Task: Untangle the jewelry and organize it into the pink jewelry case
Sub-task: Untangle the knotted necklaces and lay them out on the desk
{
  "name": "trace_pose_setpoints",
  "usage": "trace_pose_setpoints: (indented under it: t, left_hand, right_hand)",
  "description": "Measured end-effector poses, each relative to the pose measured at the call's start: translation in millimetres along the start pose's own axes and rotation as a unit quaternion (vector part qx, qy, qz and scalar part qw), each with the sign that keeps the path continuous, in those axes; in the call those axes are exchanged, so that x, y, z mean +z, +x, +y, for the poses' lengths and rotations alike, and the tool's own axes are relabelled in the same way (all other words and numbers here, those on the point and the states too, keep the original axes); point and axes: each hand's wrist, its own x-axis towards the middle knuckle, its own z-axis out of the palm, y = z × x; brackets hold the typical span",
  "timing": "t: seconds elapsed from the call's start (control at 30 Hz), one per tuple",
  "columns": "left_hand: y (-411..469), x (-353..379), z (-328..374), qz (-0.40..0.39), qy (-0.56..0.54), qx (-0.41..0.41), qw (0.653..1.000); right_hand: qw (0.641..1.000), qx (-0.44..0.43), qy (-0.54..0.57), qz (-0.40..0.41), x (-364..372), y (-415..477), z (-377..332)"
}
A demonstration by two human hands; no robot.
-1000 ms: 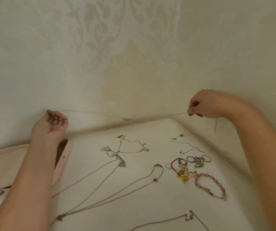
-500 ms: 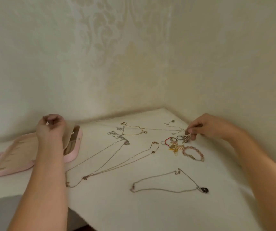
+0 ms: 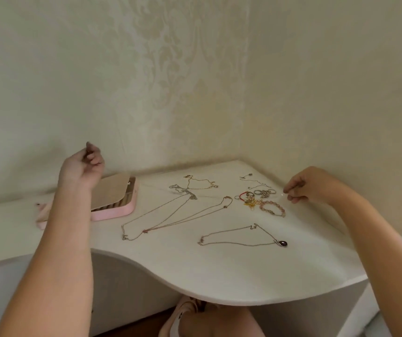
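Right hand (image 3: 303, 188): fingers curled in, thumb and forefinger tips pressed together on the end of the thin chain (image 3: 156, 188); a tiny bright speck shows at the pinch
Left hand (image 3: 83, 166): raised, fingers (image 3: 93, 158) bunched and curled toward the palm; whether they hold anything cannot be told, as the chain fades out short of them
Thin chain: very fine and pale, almost a hairline; it runs in a nearly straight line from the right fingertips across toward the left hand, passing over the other necklaces
Pink jewelry case (image 3: 115, 211): just below and beside the left fingers, lying open on the white table (image 3: 219, 276); soft pink shell with rounded corners, and a beige inner flap (image 3: 110, 193) tilted up over ridged slots
Between the two sets of fingers: a gold chain (image 3: 200, 184), a silver chain with a heavier linked part (image 3: 183, 190), and a long rose-coloured necklace (image 3: 183, 217) laid out in a narrow loop
Just beside the right fingertips: a small heap of rings (image 3: 264, 192), a red cord bracelet (image 3: 242, 196), a gold charm (image 3: 249, 203) and a pink bead bracelet (image 3: 273, 208), touching one another
Beyond the right fingertips, toward the corner: a short fine chain (image 3: 253, 183)
Nearer the person than either hand's fingers: a silver necklace with a dark oval pendant (image 3: 284, 243), spread out flat
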Motion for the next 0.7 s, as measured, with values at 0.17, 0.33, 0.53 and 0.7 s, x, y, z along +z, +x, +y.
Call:
trace_pose_setpoints:
  t: [0.17, 0.33, 0.53, 0.7]
  left_hand:
    - [-38.5, 40.8, -20.5, -0.123, 0.238, -0.075, 0.961]
    - [-66.1, 63.4, -61.8, -0.178, 0.455, -0.1, 0.867]
    - [-99.4, 68.2, -96.2, -0.285, 0.667, -0.081, 0.684]
    - [-104.7, 77.3, -108.3, -0.341, 0.686, -0.054, 0.64]
  right_hand:
    - [0.994, -0.056, -0.014, 0.095, -4.3, -10.3, -31.9]
    - [0.982, -0.119, 0.064, 0.129, 4.8, -21.5, -68.1]
    - [0.982, -0.178, 0.067, 0.007, 22.9, -26.9, -94.2]
    - [0.965, -0.18, 0.115, -0.15, 41.0, -28.2, -99.6]
